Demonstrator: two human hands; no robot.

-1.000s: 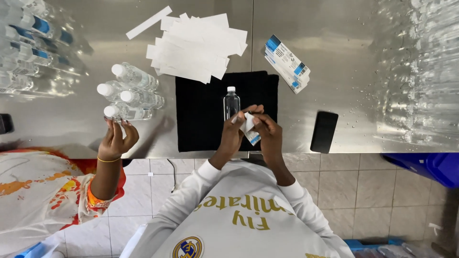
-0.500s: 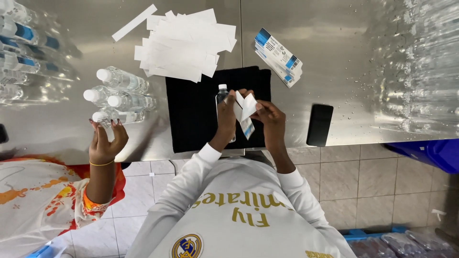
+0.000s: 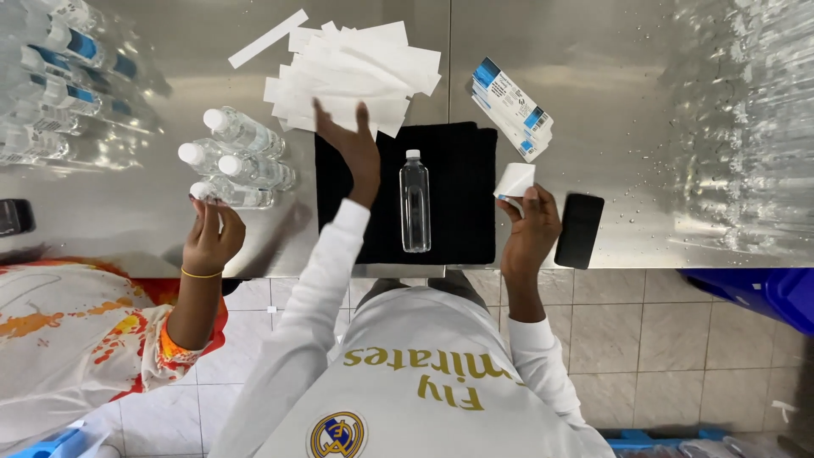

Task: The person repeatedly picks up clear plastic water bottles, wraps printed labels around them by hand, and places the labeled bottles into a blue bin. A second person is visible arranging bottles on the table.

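A clear plastic bottle (image 3: 415, 202) with a white cap lies on a black mat (image 3: 462, 182), cap pointing away from me. My left hand (image 3: 354, 151) is stretched out over the mat's far left corner, fingers apart and holding nothing, its fingertips at the edge of a heap of white paper strips (image 3: 356, 72). My right hand (image 3: 530, 227) is at the mat's right edge and pinches a small white label with a blue edge (image 3: 515, 181).
A stack of blue-and-white labels (image 3: 513, 106) lies beyond my right hand, and a black phone (image 3: 578, 229) beside it. Several capped bottles (image 3: 233, 161) lie at the left, touched by a co-worker's hand (image 3: 212, 236). More labelled bottles (image 3: 59, 59) fill the far left corner.
Both hands were together at the upright bottle with the label. Now the bottle lies flat on the mat, my left hand has moved to the paper strips, and my right has drawn right with the label.
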